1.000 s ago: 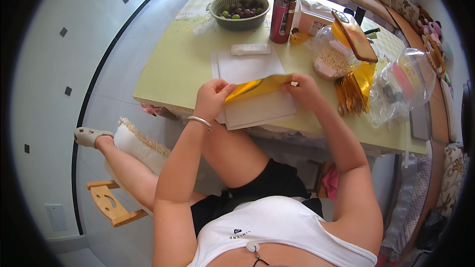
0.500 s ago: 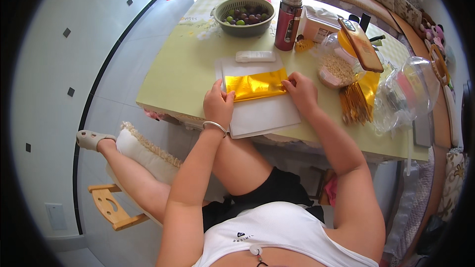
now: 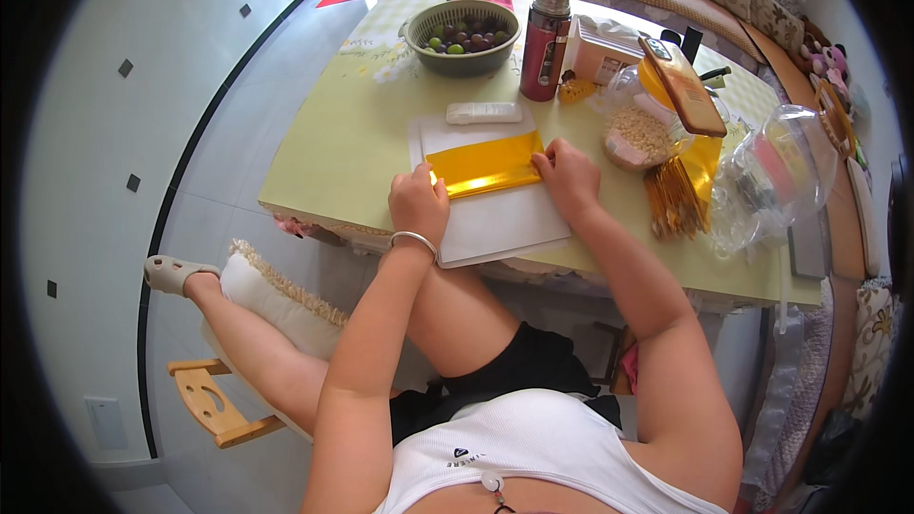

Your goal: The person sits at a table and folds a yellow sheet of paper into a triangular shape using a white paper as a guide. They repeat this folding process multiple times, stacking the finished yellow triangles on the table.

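Note:
A shiny gold foil strip [image 3: 487, 168] lies over a stack of white sheets [image 3: 503, 230] at the table's near side. My left hand [image 3: 419, 204] pinches its left end, fingers pressed together. At the opposite end, my right hand [image 3: 569, 179] is closed on the foil's right edge. The strip looks fairly flat between them, with a bright reflection along its near part. Just beyond the sheets rests a small white oblong object [image 3: 484, 113]; its kind I cannot make out.
Behind stand a colander of grapes [image 3: 463, 63], a red thermos [image 3: 546, 48] and a tissue box [image 3: 605, 48]. To the right are a jar of pale grains [image 3: 638, 136], a phone [image 3: 683, 86], folded gold foil pieces [image 3: 674, 200] and a clear plastic bag [image 3: 776, 176].
The foil looks flatter and less wrinkled than before. My hands keep their hold at both ends. The whole view has shifted slightly.

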The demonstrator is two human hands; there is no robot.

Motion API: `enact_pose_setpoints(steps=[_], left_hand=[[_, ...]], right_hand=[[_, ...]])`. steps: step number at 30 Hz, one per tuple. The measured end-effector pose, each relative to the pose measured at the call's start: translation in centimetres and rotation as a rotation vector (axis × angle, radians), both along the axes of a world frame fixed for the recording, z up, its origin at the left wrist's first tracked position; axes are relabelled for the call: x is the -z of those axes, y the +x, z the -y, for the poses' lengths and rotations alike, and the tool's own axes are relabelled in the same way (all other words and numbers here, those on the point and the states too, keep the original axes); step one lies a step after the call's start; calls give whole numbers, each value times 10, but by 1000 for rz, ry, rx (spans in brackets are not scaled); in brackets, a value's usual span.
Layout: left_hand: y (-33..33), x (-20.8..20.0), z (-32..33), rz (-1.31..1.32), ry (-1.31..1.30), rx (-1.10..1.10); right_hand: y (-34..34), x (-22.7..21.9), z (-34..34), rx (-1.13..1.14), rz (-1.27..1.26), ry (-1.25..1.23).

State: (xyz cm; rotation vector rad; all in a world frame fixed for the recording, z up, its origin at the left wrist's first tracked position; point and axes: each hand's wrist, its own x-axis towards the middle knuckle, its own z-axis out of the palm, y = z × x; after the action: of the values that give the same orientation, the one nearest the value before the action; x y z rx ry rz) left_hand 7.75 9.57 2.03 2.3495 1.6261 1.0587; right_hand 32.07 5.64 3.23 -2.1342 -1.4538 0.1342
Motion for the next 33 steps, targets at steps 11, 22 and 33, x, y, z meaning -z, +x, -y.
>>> enact_pose_setpoints(steps=[11, 22, 33], left_hand=[[11, -13, 0, -323, 339, 34], [0, -26, -2, -551, -110, 674], [-7, -27, 17, -612, -217, 579]], right_hand=[[-2, -4, 1, 11, 32, -33], [-2, -6, 3, -42, 44, -16], [-24, 4, 45, -659, 326, -120]])
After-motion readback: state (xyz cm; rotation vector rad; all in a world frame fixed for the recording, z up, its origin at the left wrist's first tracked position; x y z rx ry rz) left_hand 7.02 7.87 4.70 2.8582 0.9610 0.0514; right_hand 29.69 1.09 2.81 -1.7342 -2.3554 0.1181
